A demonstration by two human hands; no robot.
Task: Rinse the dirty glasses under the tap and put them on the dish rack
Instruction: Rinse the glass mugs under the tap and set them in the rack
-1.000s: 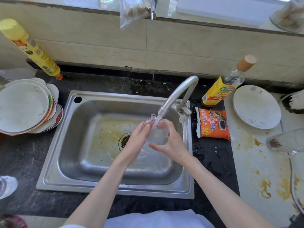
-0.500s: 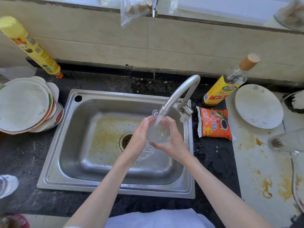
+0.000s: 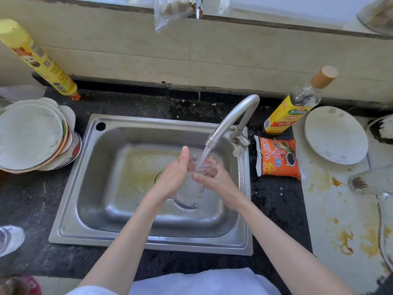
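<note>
Both hands, left hand (image 3: 174,173) and right hand (image 3: 214,180), keep a holding grip on the glass (image 3: 189,194) over the sink (image 3: 136,243), under the tap (image 3: 231,120) stream. Rinsing underway; another glass (image 3: 371,182) waits at three o'clock. No dish rack visible.

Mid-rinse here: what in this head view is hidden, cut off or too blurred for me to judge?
- Glass: head view, its middle is covered by the left hand and right hand; remaining dirt unreadable.
- Sink drain: mostly hidden behind the left hand.
- Second glass: head view, blurred and cut by the right edge.
- Dish rack: no rack identifiable in the frame.
- Tap handle: position unclear.
</note>
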